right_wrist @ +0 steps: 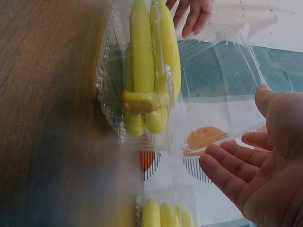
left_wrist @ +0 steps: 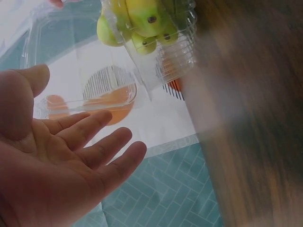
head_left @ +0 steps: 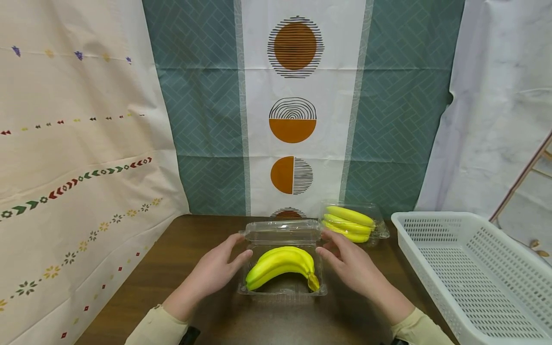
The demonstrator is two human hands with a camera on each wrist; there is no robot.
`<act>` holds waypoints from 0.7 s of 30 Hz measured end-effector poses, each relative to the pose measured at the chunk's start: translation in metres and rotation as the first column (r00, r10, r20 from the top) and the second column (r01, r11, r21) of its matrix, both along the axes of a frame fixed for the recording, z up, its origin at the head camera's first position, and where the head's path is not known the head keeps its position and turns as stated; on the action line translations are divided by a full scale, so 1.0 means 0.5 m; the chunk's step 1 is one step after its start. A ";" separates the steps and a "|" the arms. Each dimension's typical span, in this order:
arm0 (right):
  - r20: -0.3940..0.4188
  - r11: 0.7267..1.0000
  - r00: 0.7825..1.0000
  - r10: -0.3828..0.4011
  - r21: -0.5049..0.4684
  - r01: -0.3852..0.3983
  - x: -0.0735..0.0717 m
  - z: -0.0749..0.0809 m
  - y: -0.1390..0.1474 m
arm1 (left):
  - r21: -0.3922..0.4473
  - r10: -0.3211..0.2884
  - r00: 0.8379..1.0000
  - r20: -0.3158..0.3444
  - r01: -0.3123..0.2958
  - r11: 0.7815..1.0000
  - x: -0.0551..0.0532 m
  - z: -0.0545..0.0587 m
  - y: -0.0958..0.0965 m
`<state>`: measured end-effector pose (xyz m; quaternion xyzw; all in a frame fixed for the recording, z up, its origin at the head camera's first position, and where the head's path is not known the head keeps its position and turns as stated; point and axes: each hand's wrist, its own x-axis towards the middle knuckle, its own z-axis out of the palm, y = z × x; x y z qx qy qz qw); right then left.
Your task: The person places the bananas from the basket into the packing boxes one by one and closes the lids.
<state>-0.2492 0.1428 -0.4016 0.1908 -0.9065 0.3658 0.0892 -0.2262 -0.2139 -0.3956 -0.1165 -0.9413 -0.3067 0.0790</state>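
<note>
A bunch of yellow bananas [head_left: 280, 264] lies in the base of a clear plastic clamshell box [head_left: 282, 292] in the middle of the table. Its hinged lid [head_left: 281, 233] is raised at the far side. My left hand [head_left: 215, 268] is at the lid's left end, and the left wrist view shows its fingers spread and relaxed. On the other side, my right hand [head_left: 351, 263] has its fingers loosely extended; its thumb [right_wrist: 265, 97] is by the lid's edge, and whether it touches cannot be told. Neither hand grips the bananas.
Behind my right hand stands another clear box with bananas [head_left: 349, 224], its lid down. A white perforated plastic basket [head_left: 435, 280] is at the right. Patterned cloths hang at the back and left of the brown wooden table [head_left: 151, 287].
</note>
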 end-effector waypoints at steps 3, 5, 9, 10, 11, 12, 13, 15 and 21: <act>0.014 1.000 1.000 0.000 -0.006 0.000 0.000 -0.003 0.000 | -0.002 0.000 1.000 -0.001 0.000 1.000 0.003 -0.002 0.000; 0.026 1.000 1.000 -0.002 -0.011 0.002 -0.001 -0.005 0.000 | -0.003 -0.001 1.000 0.003 0.001 1.000 0.004 -0.004 0.000; 0.045 1.000 0.999 0.000 -0.020 0.001 -0.004 -0.009 0.001 | -0.001 0.006 1.000 0.022 -0.006 1.000 0.002 -0.008 0.003; 0.046 1.000 0.999 0.001 -0.022 0.000 -0.005 -0.010 0.002 | -0.001 0.008 1.000 0.025 -0.008 1.000 0.001 -0.009 0.004; 0.047 1.000 0.999 0.002 -0.022 -0.001 -0.006 -0.011 0.002 | -0.003 0.012 1.000 0.029 -0.012 1.000 0.000 -0.010 0.004; 0.046 1.000 0.999 0.003 -0.022 -0.002 -0.007 -0.012 0.003 | -0.003 0.015 0.999 0.034 -0.015 1.000 -0.002 -0.011 0.005; 0.043 1.000 0.999 0.005 -0.022 -0.004 -0.008 -0.014 0.003 | -0.007 0.016 0.999 0.036 -0.015 1.000 -0.003 -0.011 0.006; 0.036 1.000 0.999 0.007 -0.018 -0.006 -0.011 -0.016 0.003 | -0.015 0.016 0.999 0.040 -0.016 1.000 -0.006 -0.014 0.007; 0.025 1.000 1.000 0.011 -0.005 -0.011 -0.018 -0.024 0.002 | -0.019 0.013 0.998 0.067 -0.012 1.000 -0.014 -0.020 0.012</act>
